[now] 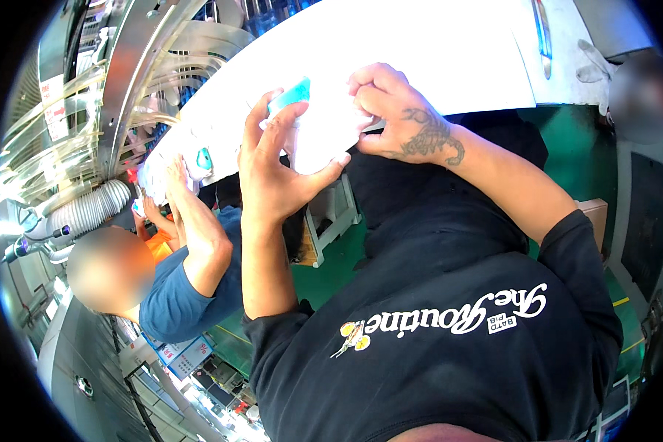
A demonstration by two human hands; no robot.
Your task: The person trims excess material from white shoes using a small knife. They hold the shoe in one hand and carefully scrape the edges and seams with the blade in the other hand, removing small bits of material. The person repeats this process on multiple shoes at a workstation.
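Over the near edge of the white table, my left hand [276, 158] is wrapped round an overexposed white piece [318, 136]. Its thumb reaches along the lower side and its fingers along the far left side. A flat teal part [293, 94] shows at the upper left, by the fingertips; whether it is joined to the white piece I cannot tell. At the piece's right edge, my right hand [398, 114] is closed, with fingers curled and thumb and forefinger pinched against it. Glare and the fingers hide the piece's exact kind and shape.
The bright white tabletop [435, 37] curves across the top. At left, a co-worker in a blue shirt [191, 283] works beside a teal-and-white piece [204, 158]. Clear curved strips [59, 140] and a ribbed hose [99, 206] lie beyond. A pale glove [593, 65] rests at far right.
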